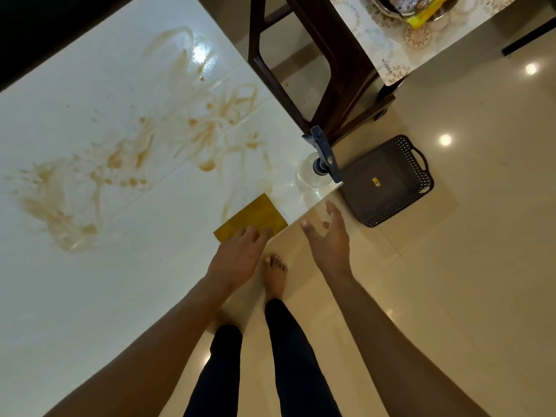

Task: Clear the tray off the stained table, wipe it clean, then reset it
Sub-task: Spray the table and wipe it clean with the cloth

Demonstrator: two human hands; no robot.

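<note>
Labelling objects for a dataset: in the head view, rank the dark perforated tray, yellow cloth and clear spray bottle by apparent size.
1. Dark perforated plastic tray, on the floor.
2. Yellow cloth.
3. Clear spray bottle with blue trigger, though seen from above, so unsure.

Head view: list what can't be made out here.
- Cloth: near corner hidden under the left hand.
- Spray bottle: clear body washed out by glare; contents unreadable.
- Dishes on the far table: cut off by the top edge.
- Tray sticker: too small.

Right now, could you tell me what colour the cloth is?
Mustard yellow cloth, seen in the head view.
</note>
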